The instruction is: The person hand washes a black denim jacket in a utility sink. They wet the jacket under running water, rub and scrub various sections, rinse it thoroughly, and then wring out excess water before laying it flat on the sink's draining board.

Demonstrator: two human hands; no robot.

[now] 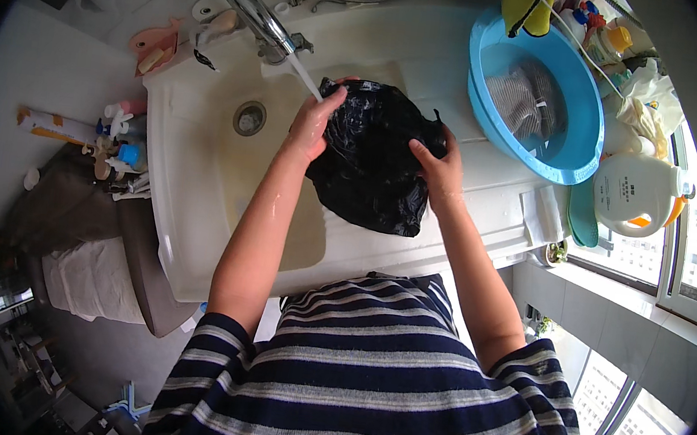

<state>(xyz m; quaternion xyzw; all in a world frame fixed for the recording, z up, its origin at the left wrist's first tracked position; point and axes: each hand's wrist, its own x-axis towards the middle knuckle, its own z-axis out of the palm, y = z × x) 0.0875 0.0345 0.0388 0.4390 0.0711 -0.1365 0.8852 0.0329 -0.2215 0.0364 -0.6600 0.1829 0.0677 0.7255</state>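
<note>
Both hands hold a wet, shiny black cloth or plastic item (378,156) over the sink basin; its exact kind cannot be told. My left hand (317,124) grips its left edge, thumb on top, right beside the stream of water. My right hand (438,163) grips the right edge, with the thumb pressed on the black surface. From the chrome faucet (256,10) water runs down next to my left hand. Cloudy, brownish-looking water or surface shows in the white sink (193,219), and a drain strainer (249,118) sits at its left.
On the right of the counter stands a blue plastic basin (579,141) with striped grey fabric (517,98) in water. A white jug (631,195) and a green shoe sole or insole (583,212) lie beyond it. A pink whale-shaped soap dish (154,46) and several pump bottles (121,146) line the left.
</note>
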